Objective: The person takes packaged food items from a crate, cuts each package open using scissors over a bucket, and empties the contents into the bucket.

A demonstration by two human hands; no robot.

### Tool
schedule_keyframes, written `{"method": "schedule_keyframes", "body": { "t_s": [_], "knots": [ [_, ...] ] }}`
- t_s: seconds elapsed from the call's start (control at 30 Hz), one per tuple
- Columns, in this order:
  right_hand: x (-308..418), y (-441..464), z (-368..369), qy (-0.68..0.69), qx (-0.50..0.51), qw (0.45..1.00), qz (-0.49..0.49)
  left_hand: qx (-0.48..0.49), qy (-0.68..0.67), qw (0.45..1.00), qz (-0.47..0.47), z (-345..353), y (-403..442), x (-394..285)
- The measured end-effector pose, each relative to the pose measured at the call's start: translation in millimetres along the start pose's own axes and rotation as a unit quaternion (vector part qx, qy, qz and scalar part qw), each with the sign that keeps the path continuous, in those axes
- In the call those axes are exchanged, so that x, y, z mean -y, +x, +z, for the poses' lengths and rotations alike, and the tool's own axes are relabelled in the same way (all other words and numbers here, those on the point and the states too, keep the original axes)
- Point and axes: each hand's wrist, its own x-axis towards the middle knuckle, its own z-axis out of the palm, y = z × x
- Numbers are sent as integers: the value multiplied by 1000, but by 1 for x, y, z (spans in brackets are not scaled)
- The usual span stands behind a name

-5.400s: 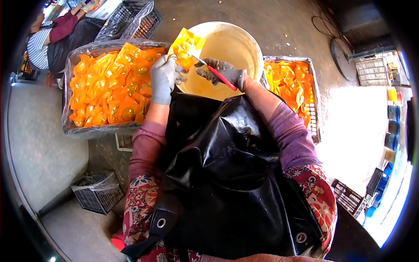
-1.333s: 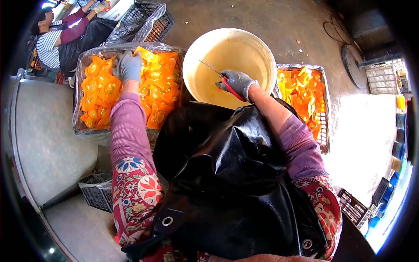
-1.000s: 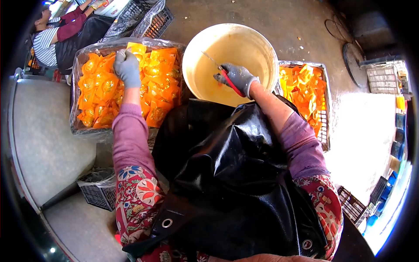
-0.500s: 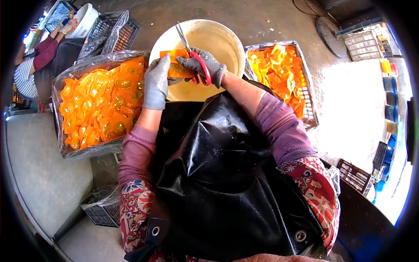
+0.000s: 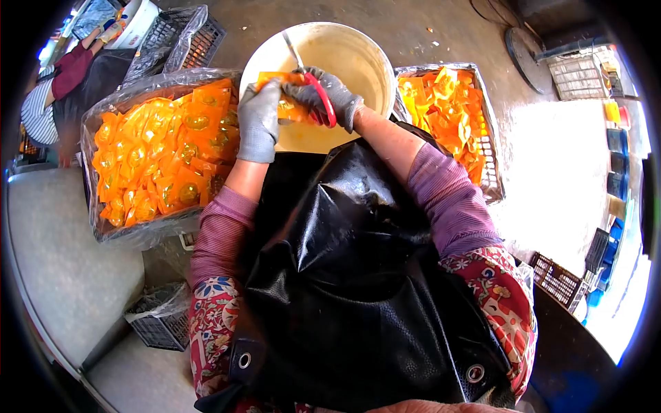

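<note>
Over a large cream-coloured bucket [image 5: 375, 58], both my gloved hands are close together. My left hand [image 5: 259, 125], in a grey glove, pinches an orange packet [image 5: 292, 110] by its left side. My right hand [image 5: 333, 93], in a darker glove, is closed around red-handled scissors [image 5: 322, 98] and also touches the packet's right side. The scissors' blades point up and away from me, blurred. Part of the packet is hidden behind my fingers.
A plastic-lined crate [image 5: 113, 235] of orange packets stands to the left, and another crate [image 5: 494, 168] of orange pieces to the right. A co-worker's gloved hands [image 5: 110, 29] show at upper left. A black apron [image 5: 358, 275] covers my lap.
Both hands have shifted slightly right in view, and the packet has moved and tilted between them. The scissor blades, slightly apart earlier, now look like one blurred line.
</note>
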Motion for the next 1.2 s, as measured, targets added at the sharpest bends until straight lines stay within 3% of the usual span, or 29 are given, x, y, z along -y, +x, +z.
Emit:
{"method": "schedule_keyframes", "body": {
  "t_s": [0.03,0.07,0.13,0.17,0.27,0.3,0.47,0.57,0.63,0.7,0.73,0.8,0.83,0.87,0.9,0.93,0.97,1.0,1.03,1.07,1.1,1.17,1.2],
  "knots": [
    [6,-1,5,71,-5,997,24,-28,-36,999,-16,-6,5,-1],
    [-4,8,-3,88,1,995,50,-59,-83,994,49,-20,23,17],
    [-13,11,-15,24,52,998,18,-157,-94,982,43,-16,13,-10],
    [-31,18,-24,38,124,992,1,-179,-92,978,57,-17,13,-11],
    [-27,8,-15,-128,136,982,-8,-231,-76,965,100,-24,26,-8],
    [-14,0,-13,-119,152,981,24,-240,-63,962,115,-27,32,-3],
    [-18,5,-15,-267,176,946,53,-201,-38,970,133,-39,45,14],
    [-23,8,-15,-259,169,951,33,-263,17,956,132,-31,36,2],
    [-25,9,-12,-205,127,970,9,-286,-106,946,107,-31,38,-5],
    [-44,23,-21,-319,183,928,60,-303,-185,929,100,-32,38,-8],
    [-57,30,-24,-374,211,899,82,-261,-195,939,114,-29,39,-8],
    [-75,30,-22,-459,210,863,19,-182,-205,952,139,-19,31,-13],
    [-82,30,-21,-464,215,859,16,-141,193,919,314,-14,28,-15],
    [-99,38,-31,-444,233,865,3,-59,296,888,347,7,12,-25],
    [-116,47,-42,-424,251,870,-10,25,377,841,387,28,-3,-35],
    [-134,55,-52,-404,270,874,-22,123,179,920,327,49,-30,-48],
    [-109,46,-44,-399,236,886,-18,122,169,938,276,47,-29,-49],
    [-97,43,-41,-268,216,937,62,122,161,954,224,44,-26,-49],
    [-86,40,-38,-130,176,966,135,55,198,912,356,30,-14,-47],
    [-49,24,-19,-233,145,951,141,16,214,902,375,-2,18,-23],
    [-56,22,-22,-308,155,939,13,-24,231,890,392,-33,49,1],
    [-57,19,-23,-401,179,895,-77,-102,510,753,403,-90,47,-11],
    [-46,17,-20,-424,195,884,-40,-85,611,738,273,-111,41,-17]
  ]
}}
